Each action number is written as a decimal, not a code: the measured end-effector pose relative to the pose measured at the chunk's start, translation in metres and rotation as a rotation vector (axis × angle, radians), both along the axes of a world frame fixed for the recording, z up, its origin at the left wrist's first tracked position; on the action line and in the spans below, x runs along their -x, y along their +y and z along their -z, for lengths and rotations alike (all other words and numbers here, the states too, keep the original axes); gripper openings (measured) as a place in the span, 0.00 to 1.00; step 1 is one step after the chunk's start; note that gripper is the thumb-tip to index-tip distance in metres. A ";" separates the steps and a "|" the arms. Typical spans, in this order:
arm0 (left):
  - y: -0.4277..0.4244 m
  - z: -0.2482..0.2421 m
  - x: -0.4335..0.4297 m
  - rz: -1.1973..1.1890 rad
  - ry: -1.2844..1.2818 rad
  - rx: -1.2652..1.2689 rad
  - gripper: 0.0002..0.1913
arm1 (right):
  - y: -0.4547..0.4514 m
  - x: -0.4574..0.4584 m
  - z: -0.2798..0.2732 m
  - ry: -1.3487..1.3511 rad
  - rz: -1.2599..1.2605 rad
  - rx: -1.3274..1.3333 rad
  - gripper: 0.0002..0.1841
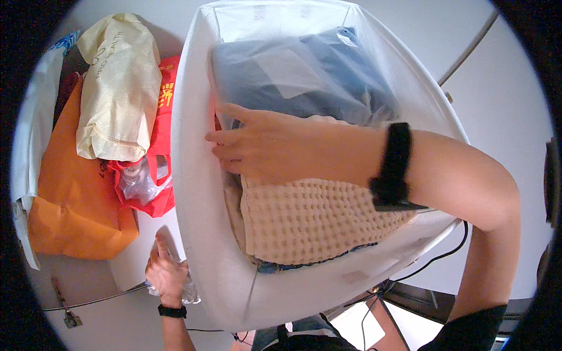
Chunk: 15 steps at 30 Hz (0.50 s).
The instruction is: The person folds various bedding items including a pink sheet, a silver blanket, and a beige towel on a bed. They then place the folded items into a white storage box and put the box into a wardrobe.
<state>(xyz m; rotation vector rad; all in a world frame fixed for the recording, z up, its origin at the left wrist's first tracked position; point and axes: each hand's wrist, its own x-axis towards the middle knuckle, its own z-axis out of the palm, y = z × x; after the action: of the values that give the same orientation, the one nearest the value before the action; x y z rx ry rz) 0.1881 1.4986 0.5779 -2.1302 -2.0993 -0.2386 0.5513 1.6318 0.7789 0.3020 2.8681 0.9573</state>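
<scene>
A white fabric storage bin (197, 175) stands before me, holding a beige waffle-textured cloth (307, 219) and a dark blue folded item in a clear plastic bag (281, 74). My right hand (259, 145) reaches across the bin, over the cloth, its fingers near the left inner wall; whether they grip anything cannot be told. Outside the bin at lower left, my left hand (167, 274) is beside the wall, with crinkled clear plastic (191, 291) under or behind it; its hold is unclear.
Left of the bin are a cream fabric bag (118, 96), an orange bag (70, 206), a red bag (163, 202) with clear plastic inside, and a white bag (37, 118). A black cable (443, 254) runs past the bin's lower right side.
</scene>
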 end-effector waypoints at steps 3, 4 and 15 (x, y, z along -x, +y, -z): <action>0.001 -0.002 -0.002 -0.034 0.015 0.043 0.53 | 0.024 0.017 0.009 -0.155 0.235 0.193 0.20; 0.002 -0.002 -0.003 -0.045 0.018 0.052 0.53 | 0.028 0.018 0.010 -0.179 0.278 0.186 0.19; 0.006 0.013 0.008 -0.017 -0.044 -0.062 0.51 | 0.076 -0.055 -0.043 0.153 0.229 0.175 0.10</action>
<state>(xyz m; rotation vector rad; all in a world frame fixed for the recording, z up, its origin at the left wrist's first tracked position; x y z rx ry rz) 0.1804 1.5043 0.5649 -2.0902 -2.1045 -0.3470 0.6058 1.7074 0.8224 0.6963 2.9407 0.6656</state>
